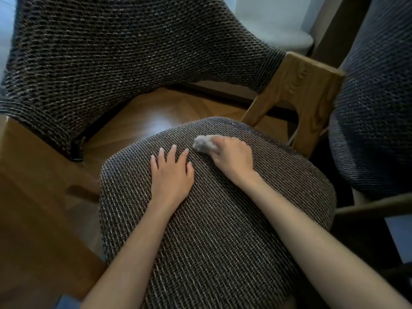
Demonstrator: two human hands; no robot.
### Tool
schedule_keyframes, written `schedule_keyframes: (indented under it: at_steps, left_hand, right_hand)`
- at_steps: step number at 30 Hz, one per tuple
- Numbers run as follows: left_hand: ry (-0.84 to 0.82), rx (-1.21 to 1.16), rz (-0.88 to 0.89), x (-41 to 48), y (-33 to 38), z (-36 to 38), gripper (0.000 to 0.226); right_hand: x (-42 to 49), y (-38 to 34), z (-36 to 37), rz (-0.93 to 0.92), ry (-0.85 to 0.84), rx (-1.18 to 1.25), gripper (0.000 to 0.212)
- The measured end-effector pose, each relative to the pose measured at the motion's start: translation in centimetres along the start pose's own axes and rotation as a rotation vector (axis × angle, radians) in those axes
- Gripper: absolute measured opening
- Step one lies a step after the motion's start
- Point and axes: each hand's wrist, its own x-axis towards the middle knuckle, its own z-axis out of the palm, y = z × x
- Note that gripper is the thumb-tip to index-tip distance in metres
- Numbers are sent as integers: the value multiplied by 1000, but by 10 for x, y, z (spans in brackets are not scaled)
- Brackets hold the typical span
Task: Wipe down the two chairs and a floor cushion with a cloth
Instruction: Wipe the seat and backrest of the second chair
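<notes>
**Cloth [204, 145] bunched on the seat, wiping in hand**

The cloth is a small, pale, fuzzy wad lying at about one o'clock from the middle of the seat [223, 230]. It is pressed onto the woven pad near the far edge. The right hand [233, 156] curls round it, fingers closed over the top, so only the leading end pokes out toward ten o'clock. The left hand [170, 175] lies flat and spread on the fabric at nine o'clock from the cloth, just beside it. It holds nothing and is well placed to steady the pad.

From its crumpled look I judge the cloth soft, light and limp. It would fold or slide out of a loose grasp, so a full-palm hold over the bunch suits it better than a fingertip pinch. The coarse weave should drag on it. Whether it is damp cannot be told, since that patch is blurred.

The chair's backrest [111, 59] rises at eleven o'clock and its wooden post [305, 90] at one o'clock. A second chair [374, 108] stands at three o'clock.
</notes>
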Motion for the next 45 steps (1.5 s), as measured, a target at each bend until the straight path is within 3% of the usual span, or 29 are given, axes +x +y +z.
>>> schedule_keyframes:
  at_steps: [2, 7, 11, 13, 16, 21, 24, 30, 36, 40, 42, 45]
  left_hand:
    - [0, 3, 20, -2, 0, -1, 51]
    - [-11, -1, 36, -4, 1, -2, 51]
    - [-18, 2, 46, -2, 4, -1, 51]
    - [-19, 11, 48, -3, 6, 0, 51]
    - [-36, 11, 50, -4, 6, -2, 52]
    - [-153, -9, 301, -14, 11, -2, 57]
    - [-174, -10, 342, -15, 12, -2, 58]
    - [-161, -5, 339, -17, 13, -3, 57]
    - [-167, -39, 371, -30, 7, -6, 53]
    - [-191, -42, 374, -36, 5, -8, 53]
    - [-192, -41, 371, -37, 5, -9, 52]
    - [-193, -27, 367, -37, 7, -9, 52]
  right_hand:
    - [4, 28, -13, 22, 20, -30, 7]
    - [14, 110, -40, 320, 98, -168, 28]
    - [-8, 71, -29, 248, 105, -124, 22]
    - [-32, 48, -22, 122, 66, -62, 14]
    - [-53, 47, -29, -47, 41, -40, 19]
    - [-40, 104, -49, 184, 167, -68, 28]
    - [-43, 89, -44, 239, 204, -43, 25]
    - [-96, 38, -39, -17, 126, 21, 22]
    - [-68, 128, -66, 288, 189, -97, 35]
    - [-67, 119, -68, 421, 216, -22, 34]
    - [-84, 89, -62, 347, 166, -18, 31]
    - [-129, 46, -55, 60, 128, 68, 20]
